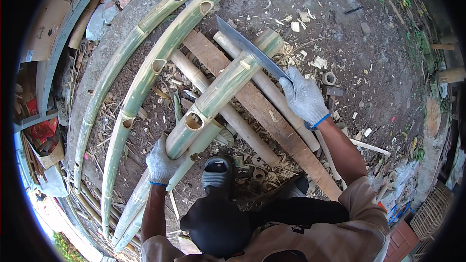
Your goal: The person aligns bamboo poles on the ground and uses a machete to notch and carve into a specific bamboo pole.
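Observation:
My left hand (pixel 162 161), in a pale work glove with a blue cuff, is closed round a thick green bamboo pole (pixel 218 90) that slants up to the right. Just beyond this grip, an oval hole (pixel 193 121) opens in the pole's wall. A second bamboo pole (pixel 201 140) lies partly hidden beneath it. My gloved right hand (pixel 303 97) is wrapped round the handle end of a machete (pixel 250 46); the handle itself is hidden in the fist. Its long grey blade crosses the bamboo near the far end, where pale scraped wood shows.
Two long bamboo poles with cut holes (pixel 182 34) (pixel 121 58) curve along the left. Under the worked bamboo lie a brown plank (pixel 272 111) and thinner round poles (pixel 247 131). Chips and a bamboo ring (pixel 329 78) litter the dirt. A sandalled foot (pixel 217 172) stands close by.

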Demonstrator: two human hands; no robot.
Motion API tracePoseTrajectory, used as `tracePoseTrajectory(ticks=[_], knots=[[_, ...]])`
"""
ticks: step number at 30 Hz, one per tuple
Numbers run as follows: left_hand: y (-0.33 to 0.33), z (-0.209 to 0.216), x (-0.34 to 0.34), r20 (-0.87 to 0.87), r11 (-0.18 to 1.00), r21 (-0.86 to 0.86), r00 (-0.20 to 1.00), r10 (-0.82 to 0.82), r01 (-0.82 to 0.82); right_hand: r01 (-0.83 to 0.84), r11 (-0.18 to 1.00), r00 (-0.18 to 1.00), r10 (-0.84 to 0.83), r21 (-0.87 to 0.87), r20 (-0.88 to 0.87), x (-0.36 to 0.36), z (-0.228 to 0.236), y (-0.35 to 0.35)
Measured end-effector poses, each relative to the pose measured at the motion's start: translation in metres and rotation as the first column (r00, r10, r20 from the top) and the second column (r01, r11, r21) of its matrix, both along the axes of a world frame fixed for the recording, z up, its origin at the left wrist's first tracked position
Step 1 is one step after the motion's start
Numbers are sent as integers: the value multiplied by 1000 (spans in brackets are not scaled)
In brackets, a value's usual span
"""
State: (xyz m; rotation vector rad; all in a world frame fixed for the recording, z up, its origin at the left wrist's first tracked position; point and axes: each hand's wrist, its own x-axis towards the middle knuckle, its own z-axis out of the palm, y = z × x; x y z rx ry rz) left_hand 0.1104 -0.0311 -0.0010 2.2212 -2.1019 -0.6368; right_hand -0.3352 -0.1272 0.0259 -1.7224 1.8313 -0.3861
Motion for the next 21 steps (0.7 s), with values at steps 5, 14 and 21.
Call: tracePoseTrajectory(ticks=[5,14,21], knots=[[-5,12,-9,-23,998,46,998,52,-51,406,905,817,-296,-129,496,1,35,-8],[2,1,-4,-4,999,-23,1000,24,-24,-123,987,992,125,-107,4,3,-23,3],[2,-2,0,2,1000,-12,1000,29,-29,45,930,822,-242,365,516,-3,8,-4]])
